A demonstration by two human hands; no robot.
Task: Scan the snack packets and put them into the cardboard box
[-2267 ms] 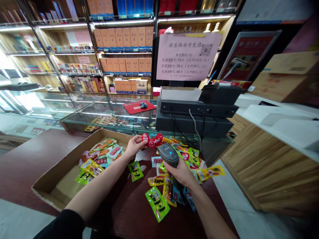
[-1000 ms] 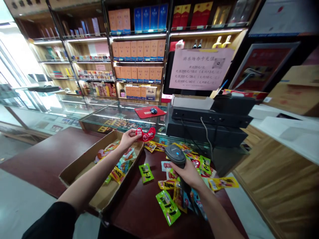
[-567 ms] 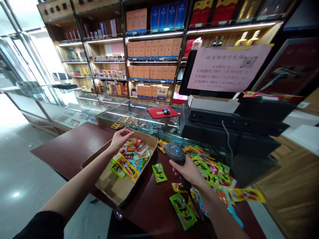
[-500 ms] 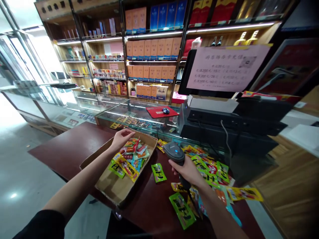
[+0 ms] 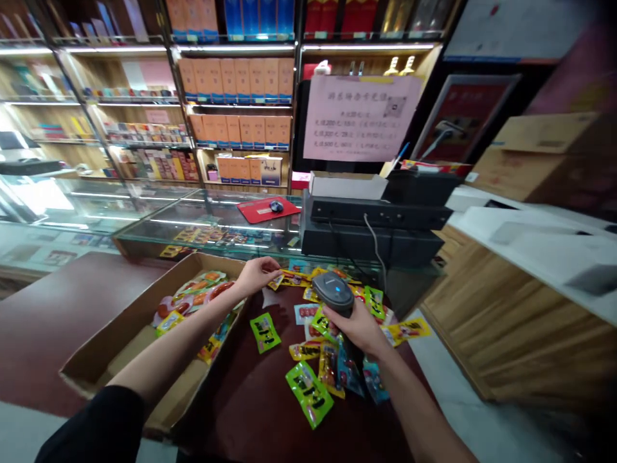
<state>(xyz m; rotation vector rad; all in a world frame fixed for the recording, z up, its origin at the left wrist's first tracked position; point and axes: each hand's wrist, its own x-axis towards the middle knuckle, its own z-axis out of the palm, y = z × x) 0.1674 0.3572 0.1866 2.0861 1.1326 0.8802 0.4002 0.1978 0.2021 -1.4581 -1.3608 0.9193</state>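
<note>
My right hand [image 5: 359, 328] is wrapped round the grip of a dark grey barcode scanner [image 5: 332, 290] with a small blue light on top. The scanner is above a loose pile of snack packets. My left hand [image 5: 260, 275] has its fingertips pinched on a yellow snack packet [image 5: 276, 281] at the pile's far left edge. Under my left forearm stands a shallow cardboard box [image 5: 108, 328] with several sausage packets [image 5: 197, 296] inside. Between box and pile lies a small green packet [image 5: 265, 332], and a larger green packet [image 5: 309, 393] is nearer me.
The dark red table [image 5: 231, 411] meets a glass display counter [image 5: 144, 225]. On the counter are a red mat [image 5: 263, 211] with a mouse [image 5: 276, 206], and a black cash-register base [image 5: 371, 241] with a cable. A wooden cabinet [image 5: 506, 321] stands at the right.
My left hand has moved from over the box to the pile's far left edge and pinches a yellow packet. The scanner stays in my right hand. The view has turned right.
</note>
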